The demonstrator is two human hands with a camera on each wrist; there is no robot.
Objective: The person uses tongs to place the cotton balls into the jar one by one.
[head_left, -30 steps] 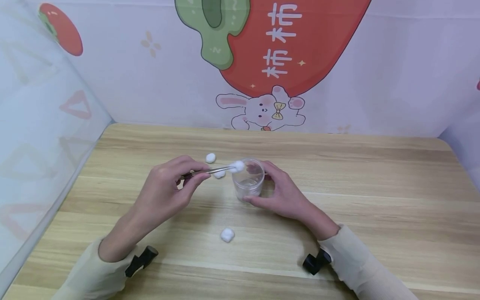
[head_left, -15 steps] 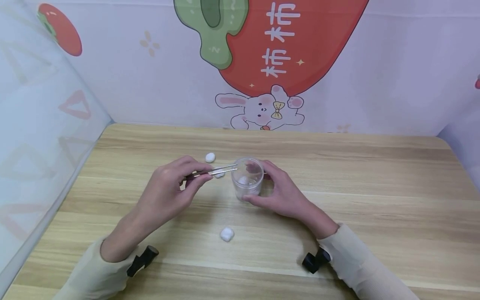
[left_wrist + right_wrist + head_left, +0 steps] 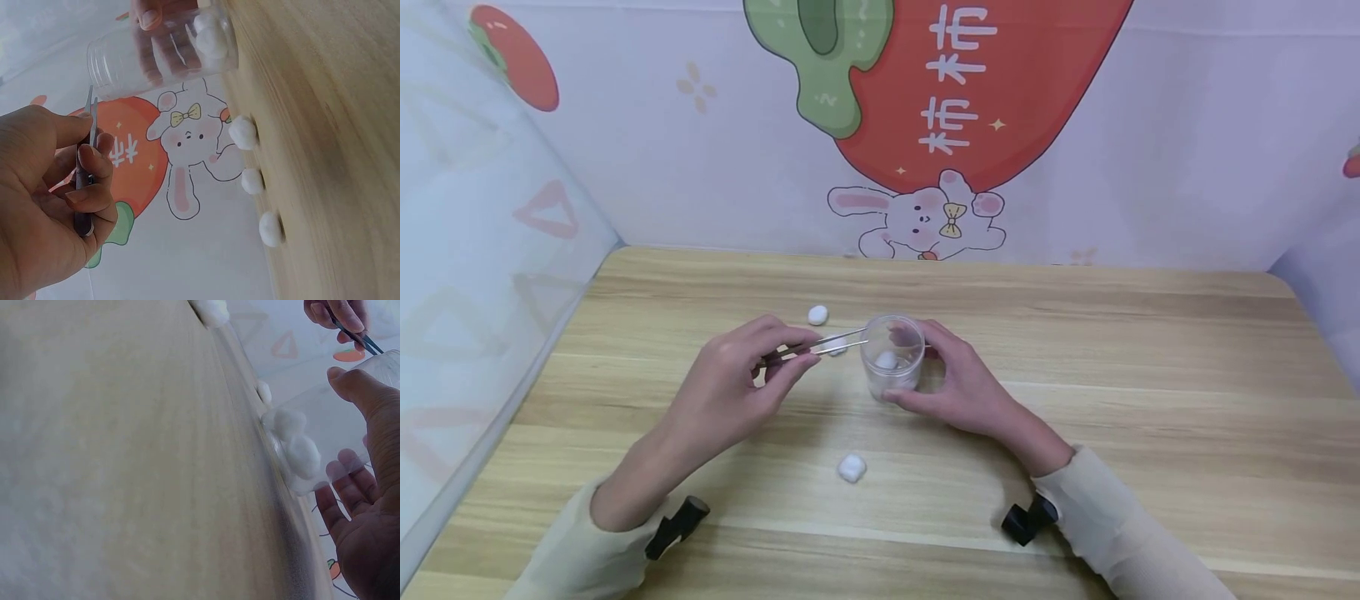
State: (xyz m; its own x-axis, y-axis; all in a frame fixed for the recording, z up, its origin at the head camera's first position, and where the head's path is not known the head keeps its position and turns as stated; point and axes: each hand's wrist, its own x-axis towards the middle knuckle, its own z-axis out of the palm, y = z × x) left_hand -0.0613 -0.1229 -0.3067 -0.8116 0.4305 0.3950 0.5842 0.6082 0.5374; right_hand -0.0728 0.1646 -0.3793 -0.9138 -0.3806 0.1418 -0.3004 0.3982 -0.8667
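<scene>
Head view: left hand (image 3: 730, 387) has thumb and forefinger pinched on a pair of thin steel tweezers (image 3: 820, 343). Their tips sit just short of the rim of the clear round plastic jar (image 3: 892, 357) and carry nothing. Left wrist view confirms: fingers (image 3: 87, 187) curled around the tweezer shanks, blades nearly together, empty.

Right hand (image 3: 973, 390) wraps the jar from the far side, thumb in front and fingers behind, steadying it upright on the light wooden table (image 3: 1150, 400). Right wrist view shows fingers (image 3: 340, 500) through the clear wall.

Small white cotton balls:
- in the jar (image 3: 297, 450), two visible in the right wrist view, lying at the bottom
- loose on the table: one (image 3: 817, 315) beyond the tweezers, one (image 3: 837, 345) right under the tweezer tips, one (image 3: 852, 467) near the front, between the forearms

Risks, my read:
- jar is light and open-topped; a tweezer knock on the rim could tip it if the right hand's grip slackens
- cotton is soft; a weak pinch drops it, a hard one tears fibres
- the ball under the tips sits close to the jar wall, so it's tight to get at

Room: open tabletop left, right and front. Printed fabric walls (image 3: 1150, 167) close the back and both sides. The front ball is well apart from both hands, easy access.
</scene>
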